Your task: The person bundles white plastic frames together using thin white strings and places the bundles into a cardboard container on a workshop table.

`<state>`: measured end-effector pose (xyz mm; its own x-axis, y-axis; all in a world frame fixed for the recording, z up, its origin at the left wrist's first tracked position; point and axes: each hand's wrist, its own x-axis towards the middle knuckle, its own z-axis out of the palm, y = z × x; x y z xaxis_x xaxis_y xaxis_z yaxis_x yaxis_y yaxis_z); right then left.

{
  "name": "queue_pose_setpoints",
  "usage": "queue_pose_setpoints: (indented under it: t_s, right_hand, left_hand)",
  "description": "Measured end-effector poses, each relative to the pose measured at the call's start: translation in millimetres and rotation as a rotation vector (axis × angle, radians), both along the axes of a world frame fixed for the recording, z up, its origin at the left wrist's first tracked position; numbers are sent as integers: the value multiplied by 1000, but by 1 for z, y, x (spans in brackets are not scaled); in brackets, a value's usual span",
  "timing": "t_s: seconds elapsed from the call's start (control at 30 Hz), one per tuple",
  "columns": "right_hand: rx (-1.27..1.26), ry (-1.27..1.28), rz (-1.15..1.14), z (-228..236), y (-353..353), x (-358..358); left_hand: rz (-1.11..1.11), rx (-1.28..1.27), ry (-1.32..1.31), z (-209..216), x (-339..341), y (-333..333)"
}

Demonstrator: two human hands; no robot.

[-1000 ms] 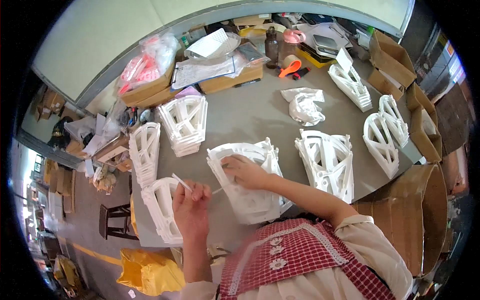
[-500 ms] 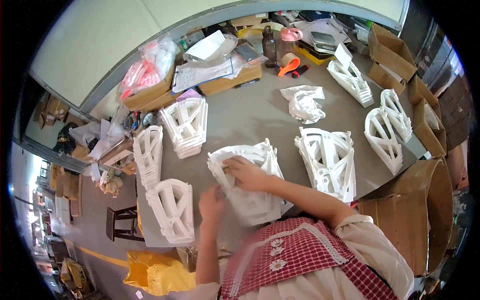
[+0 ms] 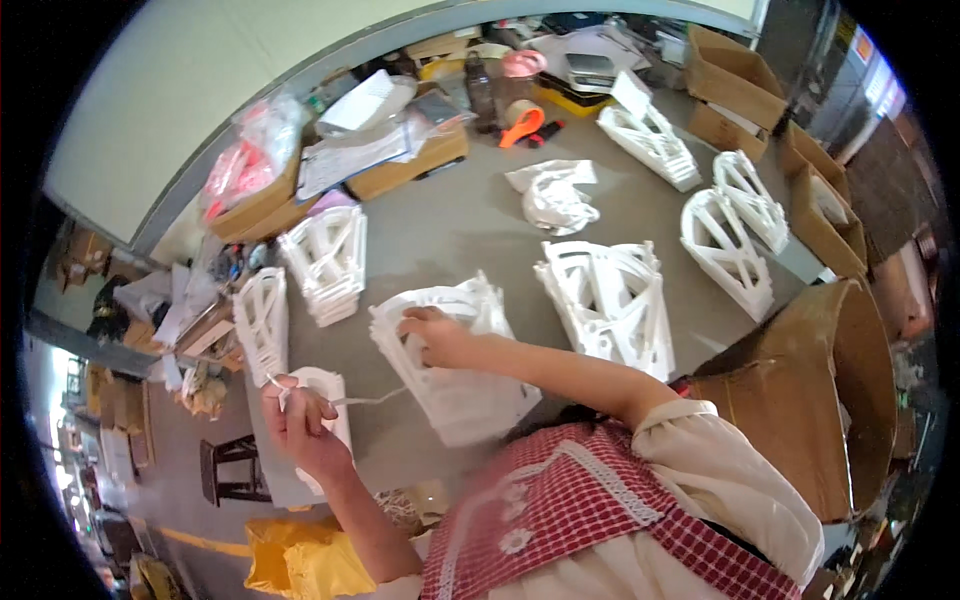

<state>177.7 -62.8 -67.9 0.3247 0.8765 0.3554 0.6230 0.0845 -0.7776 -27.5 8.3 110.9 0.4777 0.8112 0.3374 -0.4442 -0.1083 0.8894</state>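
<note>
In front of me lies a stack of white plastic frames (image 3: 455,395), its lower part covered by a thin, pale see-through wrapping. My right hand (image 3: 440,338) rests on its upper left part, fingers curled over the frame. Out to the left, my left hand (image 3: 300,415) is closed on a thin white strip (image 3: 375,399) that stretches taut to the stack's left side. Under that hand, partly hidden, is another stack of white frames (image 3: 335,420). To the right of the middle stack stands a similar stack (image 3: 610,310).
More white frames (image 3: 325,262) lie at the left and at the right (image 3: 725,255). Farther back are crumpled white wrapping (image 3: 557,195), an orange tape dispenser (image 3: 522,125) and a dark bottle (image 3: 480,92). A large cardboard box (image 3: 790,390) stands beside the table's right edge.
My left hand has moved left, away from the middle stack, drawing the white strip out. The right hand stays on the stack. The whole view has shifted a little.
</note>
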Motion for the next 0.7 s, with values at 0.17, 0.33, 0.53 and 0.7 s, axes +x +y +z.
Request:
queue_pose_setpoints:
  t_s: [0.17, 0.33, 0.53, 0.7]
  right_hand:
    - [181, 100, 69, 95, -74, 39]
    - [7, 57, -335, 94, -179, 105]
    - [-552, -357, -522, 54, -229, 102]
    - [-503, -626, -505, 49, -226, 80]
  left_hand:
    - [-141, 152, 517, -67, 35, -41]
    - [-310, 448, 881, -97, 98, -98]
    - [-432, 845, 954, -106, 172, -136]
    - [-396, 1019, 927, -133, 210, -141]
